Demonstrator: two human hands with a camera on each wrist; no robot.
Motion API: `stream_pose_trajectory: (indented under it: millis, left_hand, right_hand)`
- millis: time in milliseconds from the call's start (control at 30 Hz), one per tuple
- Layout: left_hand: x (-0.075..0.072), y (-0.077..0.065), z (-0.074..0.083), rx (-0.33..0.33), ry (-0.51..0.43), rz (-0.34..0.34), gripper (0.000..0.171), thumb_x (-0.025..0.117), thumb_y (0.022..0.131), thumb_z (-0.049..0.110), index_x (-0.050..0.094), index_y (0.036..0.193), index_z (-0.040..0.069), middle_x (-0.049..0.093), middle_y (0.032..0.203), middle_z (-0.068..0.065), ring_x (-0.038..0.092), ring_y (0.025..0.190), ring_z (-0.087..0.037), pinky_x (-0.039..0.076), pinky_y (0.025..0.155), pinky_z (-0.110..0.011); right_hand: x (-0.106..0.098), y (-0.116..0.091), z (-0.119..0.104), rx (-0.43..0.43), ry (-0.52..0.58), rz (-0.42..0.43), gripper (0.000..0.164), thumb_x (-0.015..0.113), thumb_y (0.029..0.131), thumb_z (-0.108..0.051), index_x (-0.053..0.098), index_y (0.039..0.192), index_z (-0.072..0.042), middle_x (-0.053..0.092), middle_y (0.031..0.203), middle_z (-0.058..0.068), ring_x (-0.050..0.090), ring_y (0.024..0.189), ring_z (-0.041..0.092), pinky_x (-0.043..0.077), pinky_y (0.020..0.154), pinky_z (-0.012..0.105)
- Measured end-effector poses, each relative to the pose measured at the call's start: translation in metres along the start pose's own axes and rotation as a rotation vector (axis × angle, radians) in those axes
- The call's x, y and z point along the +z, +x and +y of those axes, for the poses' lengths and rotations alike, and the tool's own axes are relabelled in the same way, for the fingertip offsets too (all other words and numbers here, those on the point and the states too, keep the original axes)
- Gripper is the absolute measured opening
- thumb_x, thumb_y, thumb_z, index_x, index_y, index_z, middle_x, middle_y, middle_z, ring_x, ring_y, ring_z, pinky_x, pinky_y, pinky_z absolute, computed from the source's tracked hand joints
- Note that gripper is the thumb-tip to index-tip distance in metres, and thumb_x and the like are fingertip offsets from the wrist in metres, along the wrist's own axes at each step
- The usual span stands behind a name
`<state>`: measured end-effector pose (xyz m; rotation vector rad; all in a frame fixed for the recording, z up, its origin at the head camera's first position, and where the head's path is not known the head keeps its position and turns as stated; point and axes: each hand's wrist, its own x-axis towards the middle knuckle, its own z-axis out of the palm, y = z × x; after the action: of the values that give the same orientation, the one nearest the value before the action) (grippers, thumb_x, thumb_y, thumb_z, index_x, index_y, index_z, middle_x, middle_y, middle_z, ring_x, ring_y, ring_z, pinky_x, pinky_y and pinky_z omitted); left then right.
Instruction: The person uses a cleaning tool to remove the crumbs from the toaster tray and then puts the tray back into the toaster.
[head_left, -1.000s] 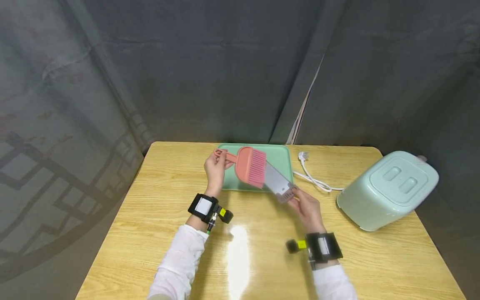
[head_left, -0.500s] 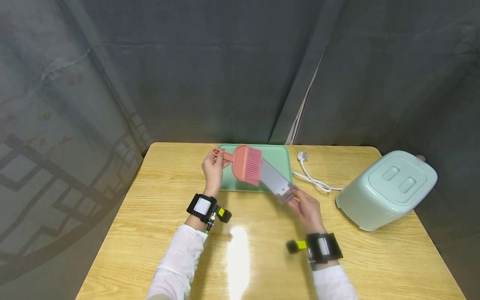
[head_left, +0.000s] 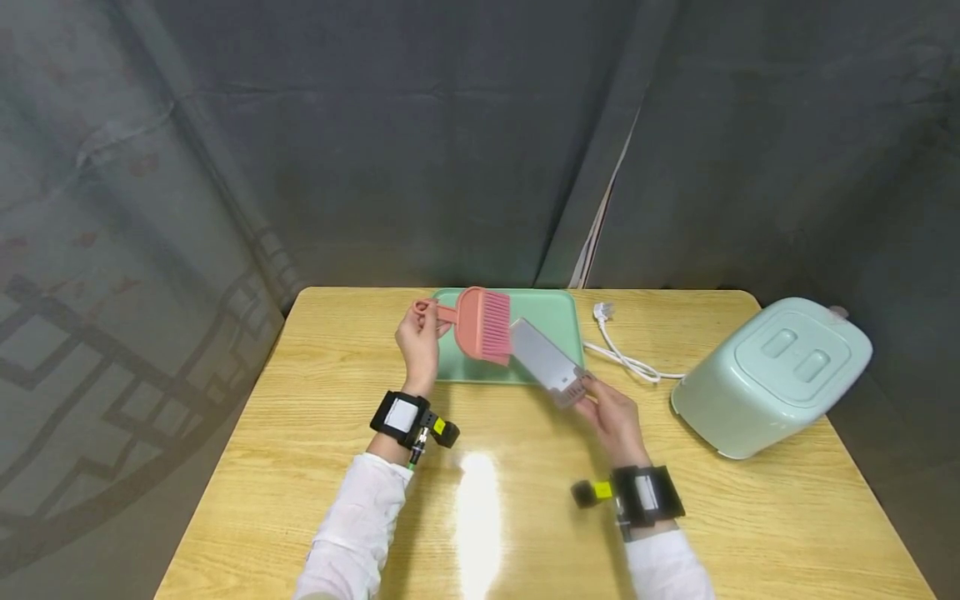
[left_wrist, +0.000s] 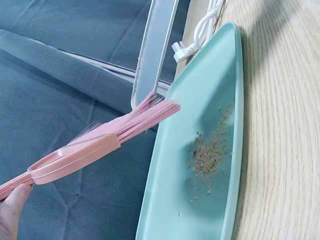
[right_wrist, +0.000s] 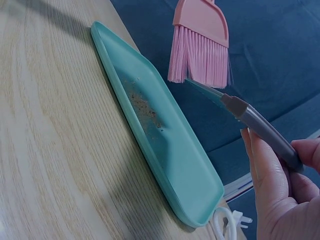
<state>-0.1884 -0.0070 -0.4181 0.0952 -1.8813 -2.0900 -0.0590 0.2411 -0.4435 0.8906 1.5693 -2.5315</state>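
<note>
While the left hand point(head_left: 419, 343) grips one brush point(head_left: 480, 325), the right hand point(head_left: 617, 417) pinches one gray tray point(head_left: 543, 353).

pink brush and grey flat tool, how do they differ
The pink brush is bristled, while the grey flat tool is smooth-faced. The left hand holds the brush; the right hand holds the tool by its near end. Both are held raised, clear of the green tray.
</note>
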Motion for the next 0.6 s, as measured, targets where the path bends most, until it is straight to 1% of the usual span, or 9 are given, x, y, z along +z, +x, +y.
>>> stream_pose_trajectory:
  millis: [133,233,433,600]
  left_hand:
    - [-0.002,0.001,-0.002,0.001,0.001,0.021,0.017,0.053,0.104,0.001,0.062,0.103,-0.014,0.065,0.084,-0.019,0.067,0.069,-0.004,0.064,0.07,-0.02]
    - [-0.003,0.001,-0.003,0.001,0.007,0.029,0.017,0.053,0.104,0.001,0.062,0.103,-0.013,0.065,0.084,-0.018,0.068,0.07,-0.005,0.064,0.07,-0.02]
    - [-0.006,0.004,-0.003,0.01,0.027,0.046,0.019,0.054,0.104,0.002,0.063,0.105,-0.015,0.066,0.085,-0.022,0.068,0.071,-0.006,0.064,0.071,-0.02]
    - [-0.012,0.006,-0.006,0.018,0.058,0.05,0.022,0.054,0.105,0.004,0.064,0.108,-0.016,0.067,0.088,-0.027,0.07,0.073,-0.01,0.064,0.072,-0.021]
  right_hand:
    - [0.0,0.0,0.0,0.003,0.001,0.0,0.046,0.053,0.105,-0.009,0.039,0.147,0.006,0.041,0.15,0.027,0.073,0.095,0.008,0.054,0.101,0.023]
    - [0.0,0.0,0.0,0.002,0.002,0.005,0.046,0.053,0.105,-0.008,0.039,0.146,0.006,0.043,0.149,0.027,0.073,0.095,0.008,0.055,0.1,0.023]
    - [0.0,-0.003,-0.002,0.0,0.015,0.0,0.047,0.054,0.105,-0.008,0.038,0.146,0.007,0.047,0.144,0.024,0.073,0.094,0.008,0.055,0.1,0.023]
    - [-0.001,-0.004,-0.004,0.016,0.014,0.005,0.047,0.053,0.105,-0.01,0.037,0.147,0.005,0.046,0.146,0.024,0.073,0.094,0.008,0.055,0.1,0.022]
